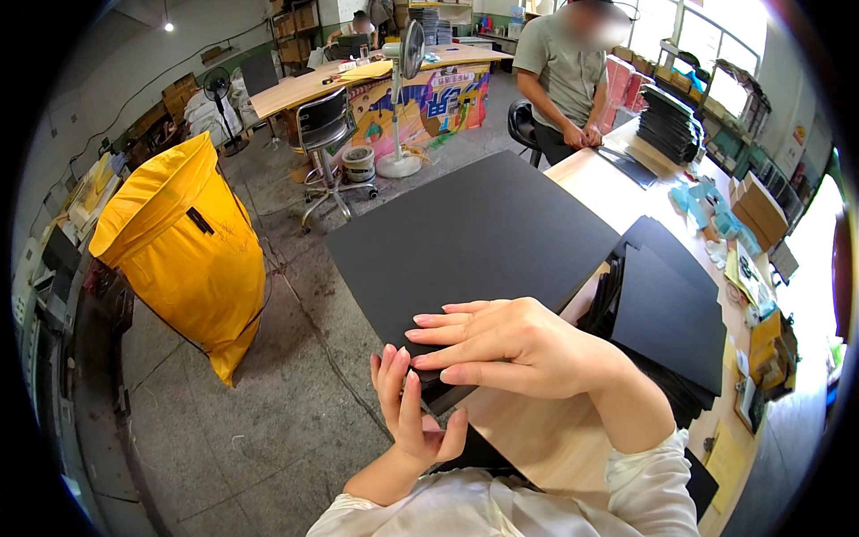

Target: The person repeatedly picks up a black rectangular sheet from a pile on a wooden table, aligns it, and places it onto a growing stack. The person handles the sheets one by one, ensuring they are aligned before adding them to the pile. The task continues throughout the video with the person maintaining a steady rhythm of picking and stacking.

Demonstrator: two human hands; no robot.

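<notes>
Right hand [510, 349] covered the large black cardboard sheet's [474, 242] near edge; left hand's [407, 407] fingertips tucked behind it. Small items along the surface's [555, 438] far side were too tiny to identify.

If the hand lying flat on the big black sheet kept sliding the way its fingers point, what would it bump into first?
The right hand points left across the large black sheet. It would slide off the sheet's near-left edge, probably passing just above the left hand's fingertips, then meet only air over the floor. Depth is hard to judge here.

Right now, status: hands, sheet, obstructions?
Right hand flat on large black sheet. Left hand at its near edge, fingers up. Sheet overhangs wooden table; black sheet stack lies beside.
</notes>
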